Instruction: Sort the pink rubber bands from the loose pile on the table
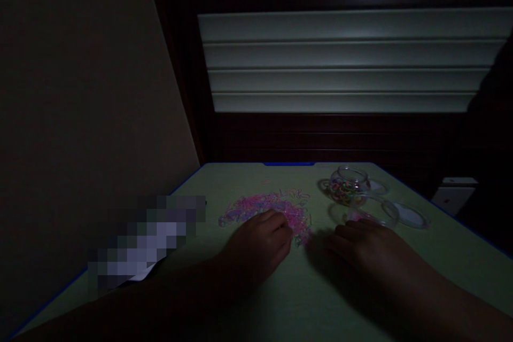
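Observation:
A loose pile of small pink and purple rubber bands is spread over the pale green table. My left hand rests at the pile's near edge, its fingers curled; whatever they hold is hidden. To the right, my right hand is low over the table with its fingers bent and drawn together, and their tips are too dark to show anything held. Just beyond it is a clear plastic jar with a little pink in it, partly covered by the hand. Behind that, an open round jar of multicoloured bands stands upright.
Clear round lids lie beside the jars, one lid nearer and another lid behind. A blurred-out flat object lies on the left. The blue-edged table meets a wall at left; a white box stands past its right edge.

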A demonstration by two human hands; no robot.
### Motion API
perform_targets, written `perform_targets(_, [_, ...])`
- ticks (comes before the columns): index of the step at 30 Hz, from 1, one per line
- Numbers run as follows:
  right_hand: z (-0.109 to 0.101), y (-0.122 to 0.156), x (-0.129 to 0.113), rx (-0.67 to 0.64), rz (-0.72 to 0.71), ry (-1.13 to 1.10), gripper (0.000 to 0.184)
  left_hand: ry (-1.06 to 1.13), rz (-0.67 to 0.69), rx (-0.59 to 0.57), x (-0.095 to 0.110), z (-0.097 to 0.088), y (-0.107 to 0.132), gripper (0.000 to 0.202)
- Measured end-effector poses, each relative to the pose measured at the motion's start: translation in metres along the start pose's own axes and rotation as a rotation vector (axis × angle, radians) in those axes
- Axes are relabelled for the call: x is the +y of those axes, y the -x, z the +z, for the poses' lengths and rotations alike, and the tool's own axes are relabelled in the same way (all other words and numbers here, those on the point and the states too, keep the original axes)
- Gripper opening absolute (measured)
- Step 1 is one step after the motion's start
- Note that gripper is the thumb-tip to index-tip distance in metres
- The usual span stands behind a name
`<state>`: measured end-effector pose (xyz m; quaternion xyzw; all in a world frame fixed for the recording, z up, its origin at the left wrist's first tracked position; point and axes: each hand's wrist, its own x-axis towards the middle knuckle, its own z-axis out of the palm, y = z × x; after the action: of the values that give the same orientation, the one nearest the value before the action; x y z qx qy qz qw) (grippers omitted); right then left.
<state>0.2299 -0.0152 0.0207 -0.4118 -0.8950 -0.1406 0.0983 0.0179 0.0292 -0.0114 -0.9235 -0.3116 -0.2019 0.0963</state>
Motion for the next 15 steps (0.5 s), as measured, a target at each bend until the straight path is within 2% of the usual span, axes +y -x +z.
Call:
perform_targets(7, [-0.001,-0.001,-0.001,0.056,0.017,-0.035,0.013,-0.127,0.134,0.062,0.003,-0.007,0.0,0.013])
perform_targets(15, [-0.004,0.001,-0.004,0.158,-0.04,-0.122,0.01,-0.255,0.281,0.127,0.009,-0.011,0.001,0.013])
